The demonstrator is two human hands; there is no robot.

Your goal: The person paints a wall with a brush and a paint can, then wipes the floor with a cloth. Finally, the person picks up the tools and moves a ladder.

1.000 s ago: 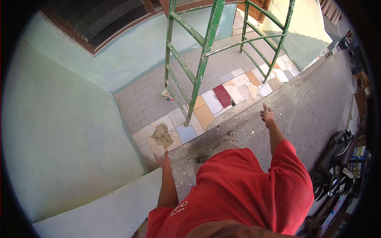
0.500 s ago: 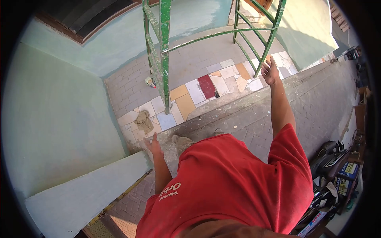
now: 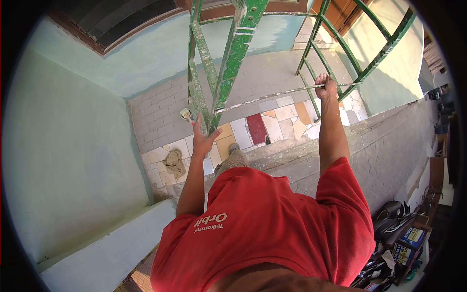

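Note:
A paint-spattered green metal scaffold frame (image 3: 242,48) leans over the tiled strip, tilted towards me. My left hand (image 3: 203,142) is at the bottom of its left leg, with the leg between thumb and fingers. Closed in a fist, my right hand (image 3: 327,88) grips the thin crossbar (image 3: 272,95) near its right end. A small pale container (image 3: 186,114) stands on the floor just beyond my left fingertips. Left of that hand, a crumpled brown cloth (image 3: 173,163) lies on the tiles.
A pale green wall (image 3: 82,141) closes off the left, with a low white-topped wall (image 3: 112,253) nearer me. A step edge (image 3: 292,146) runs along the broken-tile strip (image 3: 238,129). Boxes and a dark motorbike-like object (image 3: 389,219) stand at the lower right.
I have stepped forward onto the tiles. Both hands, free before, have taken hold of the scaffold frame. The frame has tilted towards me and its right side has swung outward.

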